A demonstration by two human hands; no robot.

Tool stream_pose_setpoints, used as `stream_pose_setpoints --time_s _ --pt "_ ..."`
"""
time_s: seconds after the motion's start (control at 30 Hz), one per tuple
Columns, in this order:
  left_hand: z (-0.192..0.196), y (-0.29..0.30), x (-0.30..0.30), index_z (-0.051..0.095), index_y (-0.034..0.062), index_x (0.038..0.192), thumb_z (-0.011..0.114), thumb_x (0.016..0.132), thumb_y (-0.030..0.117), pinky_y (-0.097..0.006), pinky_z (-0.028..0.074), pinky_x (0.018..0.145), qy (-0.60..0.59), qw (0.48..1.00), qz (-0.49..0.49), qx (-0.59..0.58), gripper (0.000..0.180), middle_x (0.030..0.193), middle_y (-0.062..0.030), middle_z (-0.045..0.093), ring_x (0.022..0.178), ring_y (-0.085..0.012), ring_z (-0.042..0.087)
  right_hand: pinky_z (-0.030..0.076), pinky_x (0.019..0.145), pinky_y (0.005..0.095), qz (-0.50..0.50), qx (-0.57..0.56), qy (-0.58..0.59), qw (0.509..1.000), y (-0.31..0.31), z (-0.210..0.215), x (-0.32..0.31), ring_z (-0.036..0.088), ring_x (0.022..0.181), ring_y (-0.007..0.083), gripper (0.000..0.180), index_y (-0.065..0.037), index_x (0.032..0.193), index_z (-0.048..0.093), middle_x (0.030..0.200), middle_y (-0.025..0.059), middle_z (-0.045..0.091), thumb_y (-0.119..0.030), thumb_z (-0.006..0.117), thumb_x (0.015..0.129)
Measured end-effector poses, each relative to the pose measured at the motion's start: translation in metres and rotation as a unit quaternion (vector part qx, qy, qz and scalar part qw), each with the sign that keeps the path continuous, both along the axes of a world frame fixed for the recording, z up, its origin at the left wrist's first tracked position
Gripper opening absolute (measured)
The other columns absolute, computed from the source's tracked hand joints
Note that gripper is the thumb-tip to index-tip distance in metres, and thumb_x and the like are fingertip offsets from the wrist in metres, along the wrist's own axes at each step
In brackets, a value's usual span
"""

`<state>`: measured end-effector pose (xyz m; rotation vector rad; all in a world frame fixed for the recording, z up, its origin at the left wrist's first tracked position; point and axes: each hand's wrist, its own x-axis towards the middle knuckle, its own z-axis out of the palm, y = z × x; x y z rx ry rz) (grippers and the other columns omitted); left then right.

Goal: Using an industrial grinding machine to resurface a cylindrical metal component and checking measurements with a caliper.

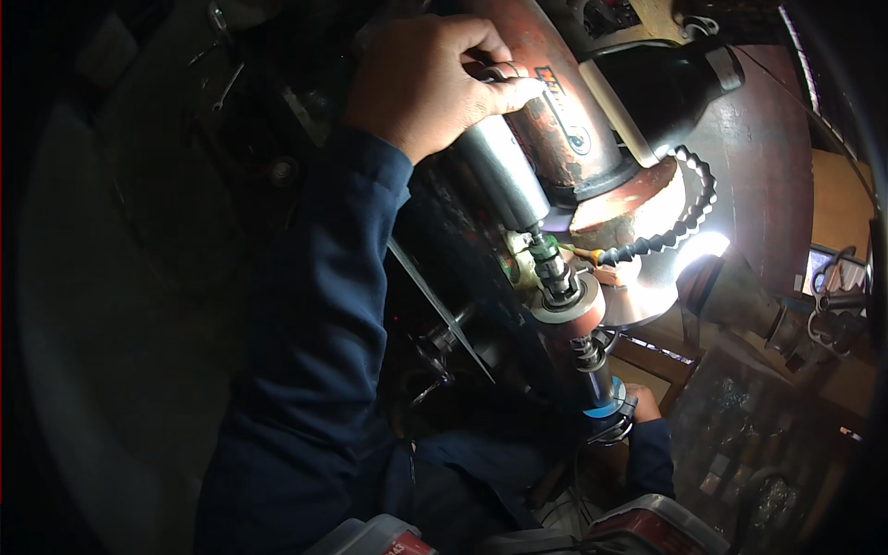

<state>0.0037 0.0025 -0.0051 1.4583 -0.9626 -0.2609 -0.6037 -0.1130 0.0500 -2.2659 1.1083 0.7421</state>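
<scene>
My left hand [430, 88] reaches up to the machine, thumb and fingers closed in a pinch beside a reddish, worn machine cylinder [569, 125]. Whatever lies in the pinch is mostly hidden. Just below this hand a shiny silver cylinder [507, 176] slants down to a green-topped metal holder [550, 264]. A pale and reddish round collar [575, 310] follows, then a steel shaft. At its lower end is a dark cylindrical part with a blue band [606, 398]. My right hand [643, 404] is right beside that part; its fingers are mostly hidden.
A black lamp [661, 88] lights the work. A black segmented hose [694, 217] curves toward the green-topped holder. Wrenches and metal fittings [837, 301] sit at the right, near a dark surface with small parts [731, 453]. Clear containers [370, 536] show at the bottom edge.
</scene>
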Motion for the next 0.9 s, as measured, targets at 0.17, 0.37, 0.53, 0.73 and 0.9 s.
stream_pose_setpoints --time_s 0.17,0.37,0.53,0.73,0.9 --pt "-0.002 -0.007 -0.002 0.065 -0.0009 0.093 0.073 0.076 -0.003 -0.025 0.054 0.078 0.025 0.999 -0.028 -0.005 0.019 0.089 -0.0063 0.069 0.086 -0.0115 0.066 0.049 0.073 0.0258 -0.417 -0.114 -0.145 0.890 0.061 0.023 0.060 0.061 0.079 0.0137 0.022 0.008 0.096 0.064 0.086 0.0078 0.066 -0.004 0.048 0.088" --pt "-0.003 -0.006 -0.001 0.066 0.0009 0.089 0.077 0.074 0.006 -0.025 0.053 0.073 0.053 0.998 -0.031 -0.021 0.019 0.081 -0.0056 0.069 0.080 -0.0106 0.066 0.047 0.085 0.0310 -0.443 -0.304 -0.280 0.796 0.099 -0.005 0.053 0.061 0.088 0.0181 0.026 0.007 0.106 0.062 0.096 0.0129 0.066 -0.009 0.045 0.095" --pt "-0.003 -0.003 0.001 0.067 0.0002 0.087 0.081 0.072 0.011 -0.024 0.054 0.069 0.064 0.997 -0.033 -0.036 0.023 0.080 -0.0079 0.070 0.077 -0.0096 0.067 0.044 0.092 0.0351 -0.414 -0.411 -0.317 0.748 0.126 -0.024 0.070 0.059 0.099 0.0239 0.031 0.007 0.113 0.058 0.106 0.0163 0.064 -0.016 0.043 0.099" --pt "0.004 -0.007 -0.007 0.068 -0.0005 0.089 0.078 0.077 0.009 -0.020 0.052 0.065 0.134 0.988 -0.062 -0.032 0.019 0.082 -0.0041 0.069 0.075 -0.0062 0.062 0.043 0.094 0.0379 -0.327 -0.515 -0.498 0.616 0.141 -0.055 0.096 0.058 0.104 0.0274 0.038 0.009 0.121 0.048 0.112 0.0214 0.059 -0.022 0.038 0.101" --pt "0.010 0.001 -0.006 0.067 -0.0011 0.093 0.075 0.079 0.006 -0.021 0.053 0.065 0.139 0.989 -0.050 -0.007 0.018 0.085 -0.0054 0.068 0.077 -0.0076 0.063 0.037 0.101 0.0466 -0.302 -0.661 -0.421 0.543 0.146 -0.099 0.076 0.051 0.116 0.0346 0.045 0.011 0.124 0.045 0.123 0.0260 0.050 -0.025 0.032 0.100"
